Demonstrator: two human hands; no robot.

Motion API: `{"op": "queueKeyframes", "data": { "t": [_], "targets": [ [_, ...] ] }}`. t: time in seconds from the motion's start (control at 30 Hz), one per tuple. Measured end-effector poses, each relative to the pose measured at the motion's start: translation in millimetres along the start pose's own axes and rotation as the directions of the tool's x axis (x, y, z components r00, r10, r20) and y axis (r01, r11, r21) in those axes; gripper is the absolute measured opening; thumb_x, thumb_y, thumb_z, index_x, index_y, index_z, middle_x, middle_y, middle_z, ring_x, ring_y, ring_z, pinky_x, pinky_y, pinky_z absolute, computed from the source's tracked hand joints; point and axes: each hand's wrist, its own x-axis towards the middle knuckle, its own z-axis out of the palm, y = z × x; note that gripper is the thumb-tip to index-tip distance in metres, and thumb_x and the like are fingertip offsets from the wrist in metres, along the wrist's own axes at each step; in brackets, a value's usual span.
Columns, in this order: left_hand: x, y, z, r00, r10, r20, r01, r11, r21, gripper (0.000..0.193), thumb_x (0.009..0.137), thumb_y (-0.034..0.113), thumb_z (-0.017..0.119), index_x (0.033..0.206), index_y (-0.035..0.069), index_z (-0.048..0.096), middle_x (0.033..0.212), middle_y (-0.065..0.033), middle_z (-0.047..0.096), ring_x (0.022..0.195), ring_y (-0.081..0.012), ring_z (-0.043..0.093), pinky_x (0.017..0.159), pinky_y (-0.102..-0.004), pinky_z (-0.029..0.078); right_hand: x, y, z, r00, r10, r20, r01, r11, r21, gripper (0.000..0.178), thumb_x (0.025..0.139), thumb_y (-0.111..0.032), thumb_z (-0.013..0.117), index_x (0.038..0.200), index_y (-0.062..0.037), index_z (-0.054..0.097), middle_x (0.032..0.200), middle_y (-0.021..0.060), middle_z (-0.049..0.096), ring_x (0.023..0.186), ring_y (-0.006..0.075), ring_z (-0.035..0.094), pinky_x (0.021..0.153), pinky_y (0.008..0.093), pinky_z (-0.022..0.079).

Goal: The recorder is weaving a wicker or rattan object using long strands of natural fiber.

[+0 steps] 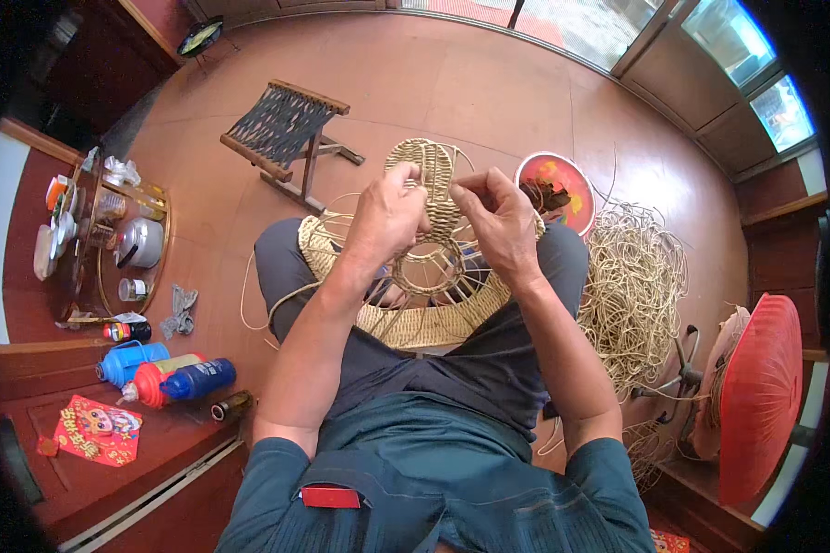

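Note:
A woven piece of straw-coloured cord (pixel 420 324) lies across my lap, with a broad woven band, an open ring in its middle and bare ribs. From it a rounded, tightly woven panel (pixel 419 153) rises between my hands. My left hand (pixel 389 214) is closed at the panel's left edge, thumb and forefinger gripping it. At the right edge, the thumb and forefinger of my right hand (pixel 503 223) are pinched together close to the weave; what lies between them is too small to make out. Loose cord ends trail to the left past my knee.
A heap of cord (pixel 636 286) lies on the floor at right, beside a red basin (pixel 586 217) holding brown material. Further right stands a red-covered fan (pixel 765 396). A folding stool (pixel 281 124) is ahead left; a kettle (pixel 140 241) and bottles (pixel 198 379) are at left.

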Motion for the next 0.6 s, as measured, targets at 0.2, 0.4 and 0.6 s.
{"op": "queueKeyframes", "data": {
  "t": [0.2, 0.4, 0.6],
  "targets": [
    [-2.3, -2.5, 1.0, 0.995, -0.072, 0.070, 0.082, 0.984, -0.155, 0.037, 0.104, 0.016, 0.061, 0.138, 0.002, 0.068, 0.074, -0.0038, 0.070, 0.057, -0.0113, 0.063, 0.051, -0.0306, 0.048, 13.4, -11.3, 12.0, 0.977, -0.190, 0.094, 0.209, 0.934, -0.291, 0.021, 0.100, -0.012, 0.076, 0.121, -0.0083, 0.076, 0.098, 0.0114, 0.075, 0.082, 0.0242, 0.076, 0.076, 0.0390, 0.061],
    [4.7, -13.9, 3.3, 1.000, 0.022, -0.004, -0.022, 1.000, 0.006, 0.036, 0.102, 0.016, 0.061, 0.133, 0.002, 0.072, 0.074, -0.0059, 0.071, 0.064, -0.0141, 0.068, 0.059, -0.0347, 0.052, 28.9, -4.7, 16.9, 0.911, -0.364, 0.192, 0.412, 0.793, -0.450, 0.017, 0.103, -0.018, 0.077, 0.117, -0.0082, 0.075, 0.097, 0.0121, 0.073, 0.080, 0.0295, 0.074, 0.073, 0.0424, 0.059],
    [-5.1, -10.2, -6.3, 0.974, 0.217, -0.067, -0.176, 0.908, 0.379, 0.028, 0.102, 0.018, 0.069, 0.126, 0.005, 0.074, 0.088, -0.0112, 0.076, 0.079, -0.0261, 0.074, 0.074, -0.0418, 0.057, 32.8, 3.8, 16.9, 0.871, -0.431, 0.236, 0.487, 0.695, -0.529, 0.007, 0.105, -0.016, 0.070, 0.108, -0.0094, 0.069, 0.104, 0.0154, 0.069, 0.097, 0.0405, 0.072, 0.086, 0.0515, 0.059]
  ]
}}
